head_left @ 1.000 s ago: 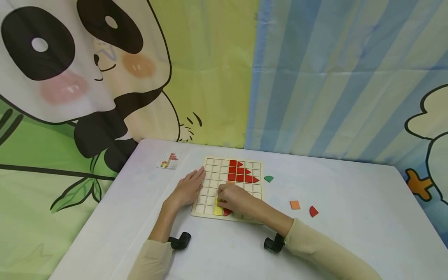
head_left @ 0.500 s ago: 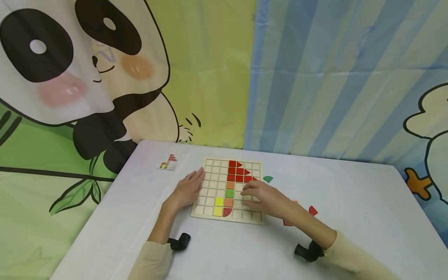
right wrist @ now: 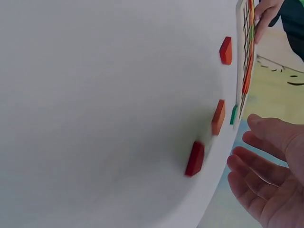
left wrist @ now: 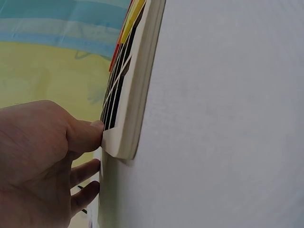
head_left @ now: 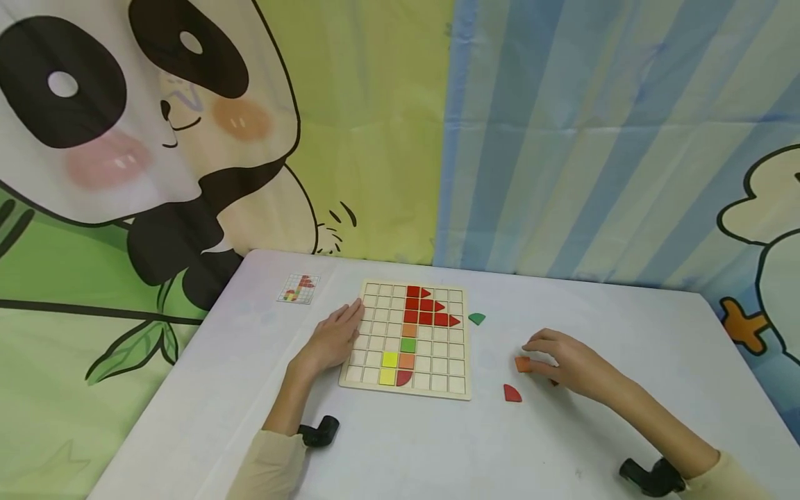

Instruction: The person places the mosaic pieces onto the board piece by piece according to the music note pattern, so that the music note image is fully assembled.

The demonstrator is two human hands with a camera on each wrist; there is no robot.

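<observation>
My left hand (head_left: 334, 337) lies along the left edge of a wooden grid board (head_left: 437, 364), its thumb at the board's edge in the left wrist view. Red squares and triangles fill cells at the board's top; below them run orange and green squares (head_left: 408, 345), two yellow squares (head_left: 388, 368) and a red quarter circle (head_left: 403, 378). To the right, my right hand (head_left: 571, 364) hovers with relaxed fingers and nothing held. Near its fingertips lies an orange square (right wrist: 218, 117); a red piece (right wrist: 194, 159) lies beside it, mostly hidden under the hand in the head view.
A loose red quarter circle (head_left: 512, 394) lies right of the board, and a green one (head_left: 477, 318) sits near its right edge. A small printed pattern card (head_left: 298, 288) rests at the left back of the white table (head_left: 631, 333). A printed curtain hangs behind.
My right hand has lifted away from the board and moved right, over the loose pieces, uncovering the yellow, orange and green squares. The left hand has stayed in place.
</observation>
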